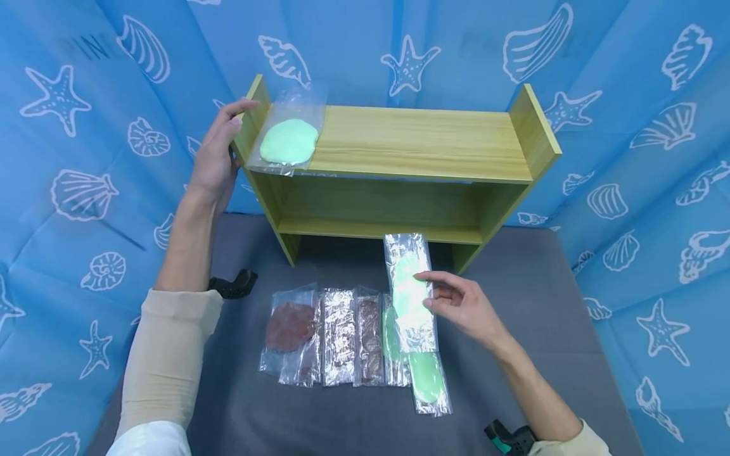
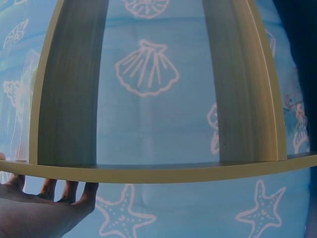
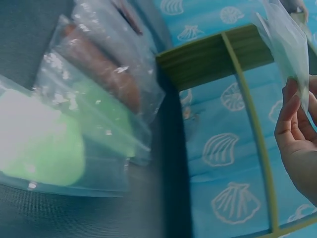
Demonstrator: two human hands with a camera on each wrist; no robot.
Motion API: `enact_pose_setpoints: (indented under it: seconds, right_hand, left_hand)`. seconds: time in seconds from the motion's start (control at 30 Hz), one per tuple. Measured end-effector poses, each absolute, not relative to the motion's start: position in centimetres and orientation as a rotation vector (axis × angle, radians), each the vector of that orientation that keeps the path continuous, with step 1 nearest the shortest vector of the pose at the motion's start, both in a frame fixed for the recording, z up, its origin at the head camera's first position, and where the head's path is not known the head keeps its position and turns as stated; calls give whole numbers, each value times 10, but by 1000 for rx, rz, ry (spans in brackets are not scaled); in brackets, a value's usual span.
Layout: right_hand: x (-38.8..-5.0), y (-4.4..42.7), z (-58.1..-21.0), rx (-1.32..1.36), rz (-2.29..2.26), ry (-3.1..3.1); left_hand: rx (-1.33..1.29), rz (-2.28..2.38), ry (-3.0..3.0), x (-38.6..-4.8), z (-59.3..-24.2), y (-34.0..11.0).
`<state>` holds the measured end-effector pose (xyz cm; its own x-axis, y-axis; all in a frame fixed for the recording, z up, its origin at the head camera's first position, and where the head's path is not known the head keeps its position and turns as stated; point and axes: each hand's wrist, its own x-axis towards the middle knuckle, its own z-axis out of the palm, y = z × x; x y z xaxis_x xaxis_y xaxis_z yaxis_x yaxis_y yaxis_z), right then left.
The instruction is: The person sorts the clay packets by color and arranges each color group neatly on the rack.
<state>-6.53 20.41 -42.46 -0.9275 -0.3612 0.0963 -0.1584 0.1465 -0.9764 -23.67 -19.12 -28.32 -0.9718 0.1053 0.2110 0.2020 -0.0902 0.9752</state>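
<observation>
Bright head view with white glare on the plastic bags; dimmer, softer wrist views.

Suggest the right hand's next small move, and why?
Probably lift the green bag toward the top board, beside the similar green bag standing at its left end: the right hand already pinches it in front of the shelf, bare wood shows beside that bag, and the left hand holds the left side panel.

The grey counter bears a wooden shelf and clear bags. A green-filled bag rests atop the shelf.
</observation>
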Motion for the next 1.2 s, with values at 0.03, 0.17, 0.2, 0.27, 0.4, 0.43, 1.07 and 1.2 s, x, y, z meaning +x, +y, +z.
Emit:
enact_pose_setpoints:
  seconds: [0.03,0.17,0.2,0.27,0.4,0.43,1.07,1.2]
  right_hand:
    - [-67,204,-421,-543,-1882,2248]
    - [-71,202,-405,-628,-1875,2252]
    - [-72,202,-401,-644,-1873,2253]
    - [-73,200,-393,-674,-1868,2266]
    - [-77,197,-377,-739,-1870,2261]
    - [-77,197,-373,-756,-1870,2261]
    - [-104,181,-308,-978,-1879,2341]
    - [-112,174,-295,-953,-1869,2378]
  left_hand:
    - [-349,-2243,-2072,-237,-283,-191]
    - [-343,-2240,-2075,-236,-283,-191]
    - [-343,-2240,-2076,-236,-283,-191]
    - [-343,-2243,-2071,-236,-283,-191]
    - [-342,-2252,-2067,-235,-283,-192]
    - [-340,-2254,-2067,-235,-283,-192]
    - [-316,-2247,-2083,-237,-280,-190]
    - [-290,-2247,-2089,-237,-280,-189]
